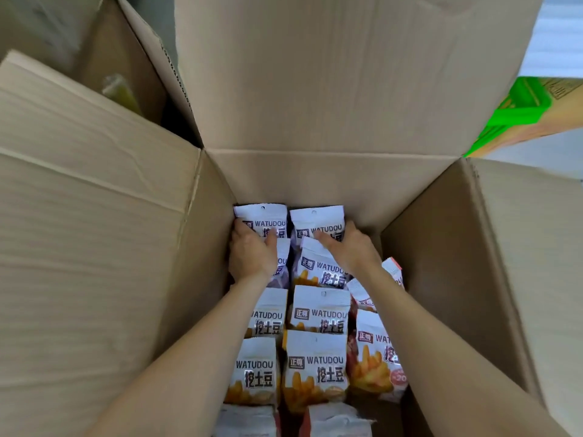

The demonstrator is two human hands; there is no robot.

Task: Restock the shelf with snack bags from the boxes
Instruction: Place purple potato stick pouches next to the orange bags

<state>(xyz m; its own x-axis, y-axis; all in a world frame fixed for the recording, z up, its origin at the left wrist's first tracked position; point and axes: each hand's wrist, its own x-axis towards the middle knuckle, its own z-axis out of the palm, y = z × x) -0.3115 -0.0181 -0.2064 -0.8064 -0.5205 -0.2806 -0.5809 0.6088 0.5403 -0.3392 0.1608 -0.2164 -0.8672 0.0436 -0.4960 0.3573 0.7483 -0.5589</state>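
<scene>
White-topped snack bags (317,361), brown box (441,263)

Probably a shop stockroom: an open carton (315,178) packed with identical snack bags (315,367), another brown carton (104,55) upper left, a green-printed carton (536,102) upper right.

top open | box (441,247) walls enclose | snack bags (315,367) cover floor

Thirteen snack bags (315,367) show in one open cardboard box (441,247), five in the left column, five in the middle, three on the right, with one left hand (250,253), one right hand (351,249), one brown box (104,52) far left and one green box (520,105) far right.
</scene>
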